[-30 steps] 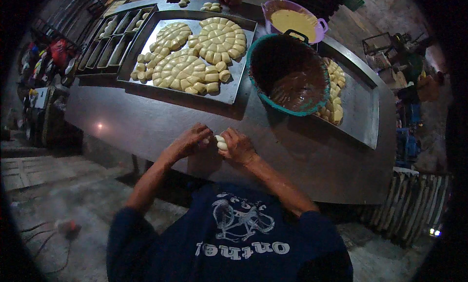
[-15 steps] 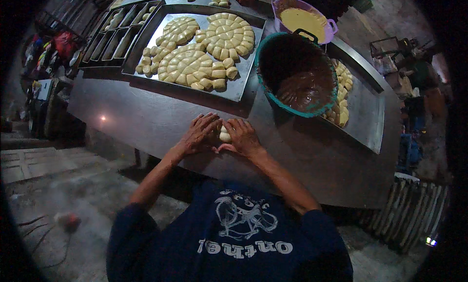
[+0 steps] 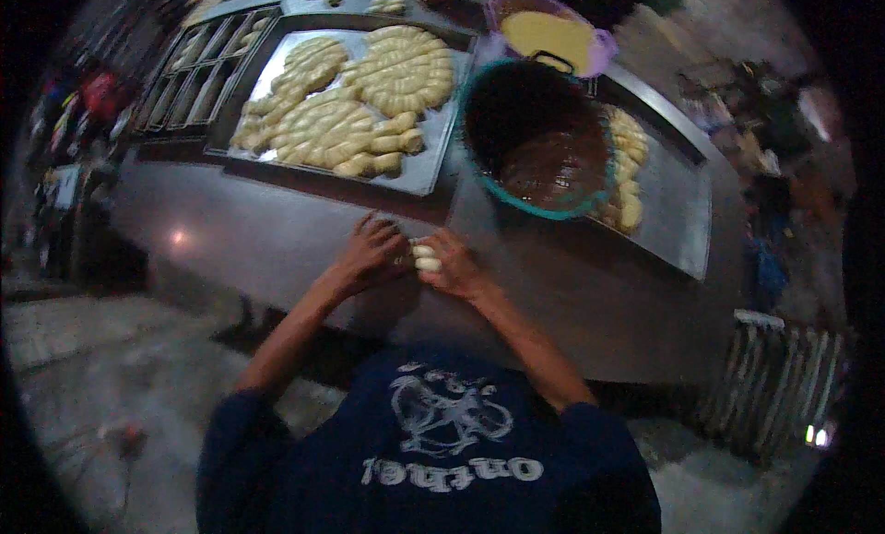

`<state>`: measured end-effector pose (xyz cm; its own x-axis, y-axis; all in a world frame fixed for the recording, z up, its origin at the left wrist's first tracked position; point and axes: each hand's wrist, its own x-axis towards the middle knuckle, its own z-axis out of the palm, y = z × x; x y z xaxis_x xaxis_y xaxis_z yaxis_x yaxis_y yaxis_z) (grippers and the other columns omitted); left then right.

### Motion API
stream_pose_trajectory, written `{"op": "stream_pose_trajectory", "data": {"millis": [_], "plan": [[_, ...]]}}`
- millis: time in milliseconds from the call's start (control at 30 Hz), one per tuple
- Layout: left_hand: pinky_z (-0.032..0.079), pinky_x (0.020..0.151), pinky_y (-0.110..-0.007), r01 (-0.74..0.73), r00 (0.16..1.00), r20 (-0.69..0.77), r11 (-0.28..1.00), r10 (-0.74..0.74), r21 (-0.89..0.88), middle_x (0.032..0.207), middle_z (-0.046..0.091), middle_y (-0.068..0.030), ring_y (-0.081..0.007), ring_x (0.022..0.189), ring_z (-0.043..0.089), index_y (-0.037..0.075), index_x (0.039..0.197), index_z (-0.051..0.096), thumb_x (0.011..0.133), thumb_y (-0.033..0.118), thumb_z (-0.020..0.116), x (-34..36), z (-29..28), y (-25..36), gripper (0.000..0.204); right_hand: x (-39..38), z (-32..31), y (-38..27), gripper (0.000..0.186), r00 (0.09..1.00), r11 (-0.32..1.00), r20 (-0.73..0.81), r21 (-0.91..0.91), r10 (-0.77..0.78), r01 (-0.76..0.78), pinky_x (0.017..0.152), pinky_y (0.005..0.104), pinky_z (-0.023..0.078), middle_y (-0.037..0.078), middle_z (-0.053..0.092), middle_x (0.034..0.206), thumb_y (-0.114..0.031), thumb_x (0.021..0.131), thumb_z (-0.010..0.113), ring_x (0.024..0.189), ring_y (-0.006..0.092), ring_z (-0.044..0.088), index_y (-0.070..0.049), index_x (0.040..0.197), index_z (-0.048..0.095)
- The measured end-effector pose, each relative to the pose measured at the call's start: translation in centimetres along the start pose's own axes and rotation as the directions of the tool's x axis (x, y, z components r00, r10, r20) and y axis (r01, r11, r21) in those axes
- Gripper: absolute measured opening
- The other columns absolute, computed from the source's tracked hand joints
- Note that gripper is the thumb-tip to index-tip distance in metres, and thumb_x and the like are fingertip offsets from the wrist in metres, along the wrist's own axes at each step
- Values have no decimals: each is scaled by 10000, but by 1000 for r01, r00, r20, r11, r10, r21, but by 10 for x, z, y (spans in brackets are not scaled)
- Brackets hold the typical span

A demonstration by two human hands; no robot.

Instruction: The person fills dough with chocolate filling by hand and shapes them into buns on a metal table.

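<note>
Between my hands, over the near part of the metal table, are small pale dough pieces [image 3: 427,258] in a short stack. My right hand [image 3: 454,267] is closed around their right side, fingers bent over them. My left hand [image 3: 371,255] is just to their left, fingers bent and blurred; whether it grips anything is hidden. Beyond my hands, a metal tray [image 3: 433,170] holds dough pieces set in round, flower-like clusters [image 3: 401,68]. To the right of it stands a teal-rimmed tub [image 3: 544,207] with brown, glossy filling inside.
A purple basin [image 3: 604,47] of pale yellow stuff stands behind the tub. Another tray [image 3: 678,211] with dough pieces is partly under the tub on the right. Divided loaf tins [image 3: 189,91] are at the far left. More dough balls [image 3: 387,5] lie at the table's far edge.
The whole view has shifted a little and blurred. My left hand has drawn slightly away from the dough pieces, and more of them shows beside my right hand.
</note>
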<state>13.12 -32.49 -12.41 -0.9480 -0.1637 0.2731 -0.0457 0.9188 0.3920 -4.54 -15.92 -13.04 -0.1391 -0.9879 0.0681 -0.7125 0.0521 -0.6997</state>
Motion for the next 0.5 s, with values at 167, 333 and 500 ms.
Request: {"op": "stream_pose_trajectory", "data": {"millis": [167, 333, 500], "plan": [[280, 1115, -552, 79, 990, 109, 995, -85, 56, 1216, 604, -98, -305, 1237, 508, 117, 1136, 602, 754, 319, 764, -3, -34, 10, 461, 10, -8, -12, 642, 991, 989, -55, -89, -119, 114, 951, 441, 474, 136, 558, 1141, -274, 686, 818, 1076, 350, 560, -68, 1239, 565], [259, 1133, -542, 165, 972, 170, 986, -163, 6, 1320, 543, -128, -320, 1300, 452, 104, 1295, 521, 725, 329, 797, -8, -40, 12, 673, -1, -7, -27, 729, 974, 930, -67, -318, -217, 185, 934, 433, 487, 127, 542, 1215, -302, 686, 828, 1121, 348, 557, -96, 1316, 526], [242, 1148, -521, 268, 963, 65, 958, -262, -101, 1399, 485, -169, -367, 1339, 394, 75, 1435, 401, 713, 248, 825, -3, -62, 41, 855, -29, -51, -42, 409, 901, 962, -411, -273, -137, 22, 802, 433, 540, 119, 607, 1087, -249, 800, 745, 970, 319, 631, -83, 1153, 621]]}}
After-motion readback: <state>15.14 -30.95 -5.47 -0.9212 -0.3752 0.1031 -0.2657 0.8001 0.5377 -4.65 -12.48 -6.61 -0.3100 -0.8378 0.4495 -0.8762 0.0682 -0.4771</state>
